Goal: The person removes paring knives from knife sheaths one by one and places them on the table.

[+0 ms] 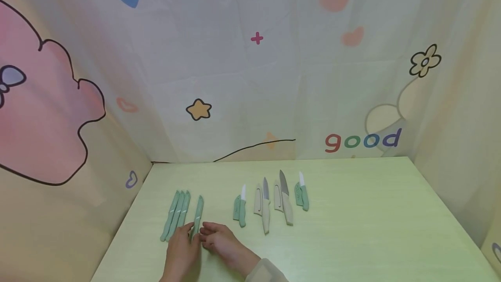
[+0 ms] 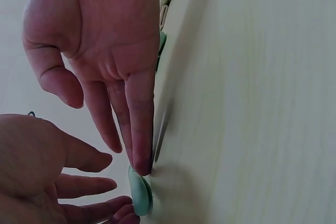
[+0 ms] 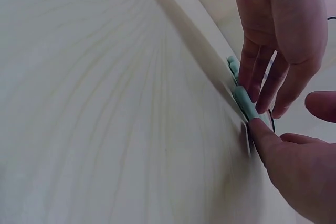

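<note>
A slim green knife-like piece with a pale band (image 1: 198,211) lies between my two hands. My left hand (image 1: 182,249) is on its left, fingers extended, with fingertips right at its near end. From the right, my right hand (image 1: 224,242) reaches in with loosely bent fingers beside it. In the left wrist view, fingertips of both hands meet the rounded green end (image 2: 140,192). The right wrist view shows a right fingertip on the green handle (image 3: 245,102), with the left fingers alongside. Three matching green pieces (image 1: 179,210) lie side by side left of the hands.
Right of the hands lies a small green knife with a white blade (image 1: 242,212) beside its green sheath. Two beige-handled knives (image 1: 266,216) with beige sheaths follow, then another small green knife (image 1: 305,199). A printed curtain (image 1: 235,64) hangs behind the pale table (image 1: 372,225).
</note>
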